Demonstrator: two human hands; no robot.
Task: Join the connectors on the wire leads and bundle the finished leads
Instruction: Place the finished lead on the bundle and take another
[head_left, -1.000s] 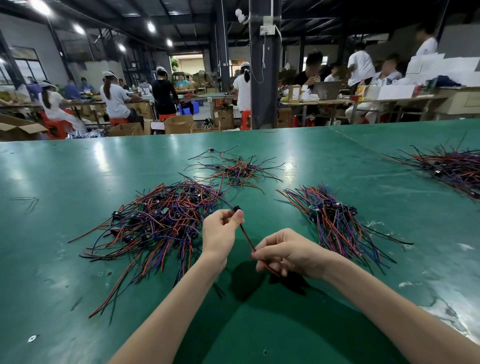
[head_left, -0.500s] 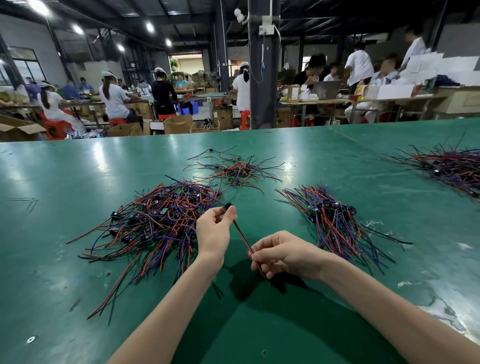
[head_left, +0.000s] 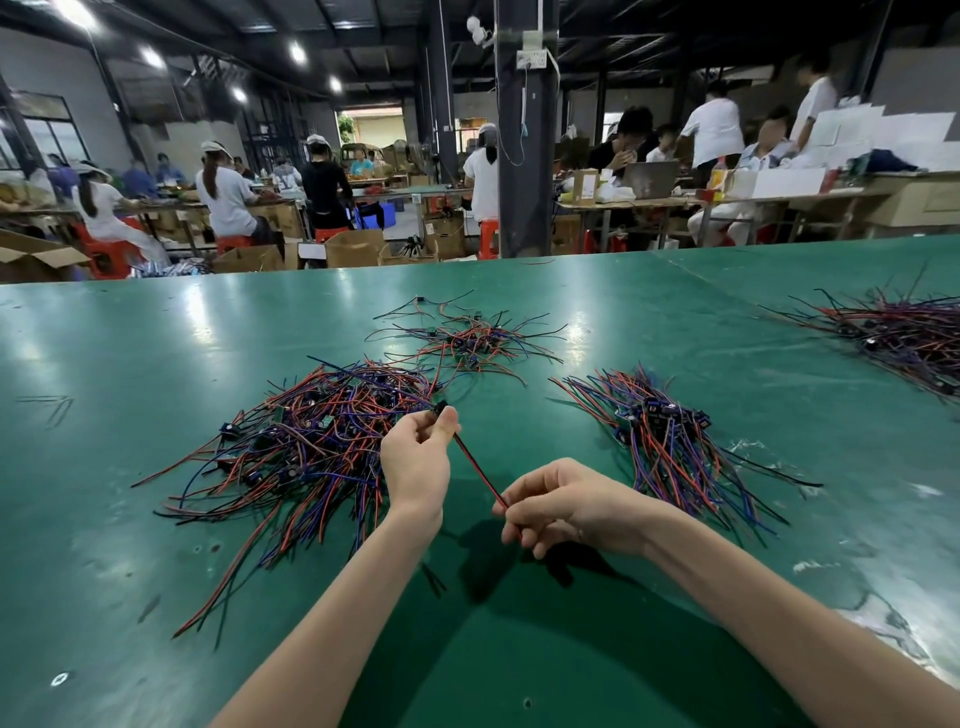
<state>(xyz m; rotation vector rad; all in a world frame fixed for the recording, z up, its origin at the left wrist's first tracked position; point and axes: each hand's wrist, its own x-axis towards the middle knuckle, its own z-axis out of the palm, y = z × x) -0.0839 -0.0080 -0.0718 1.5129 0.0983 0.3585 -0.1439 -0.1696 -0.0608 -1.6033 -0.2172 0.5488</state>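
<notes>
Item 1: wire lead (head_left: 477, 469), red and black. It is held in the air above the counter (head_left: 156, 338) and runs from 11 o'clock down to 5 o'clock between the two hands. A black connector (head_left: 440, 406) sits at its upper end.

Item 2: left hand (head_left: 418, 457). Its fingers (head_left: 448, 425) are curled, and thumb and forefinger pinch the lead just below the connector.

Item 3: right hand (head_left: 571, 506), at 4 o'clock of the left hand. Its fingers (head_left: 519, 496) are curled and pinch the lower end of the same lead.

Item 4: large pile (head_left: 311, 441) of loose red, blue and black leads with small black parts among them. It lies on the counter at 9 to 10 o'clock of the left hand, just beside it.

Item 5: small pile (head_left: 467, 338), thinly spread, at 12 o'clock, farther back.

Item 6: combed pile (head_left: 670, 441), with its leads lying roughly parallel, at 2 o'clock of the right hand.

Item 7: far pile (head_left: 904, 332), at the counter's right edge and well apart from the others.

Item 8: dark pillar (head_left: 524, 156) beyond the counter at 12 o'clock, with seated workers and cardboard boxes on either side of it.
</notes>
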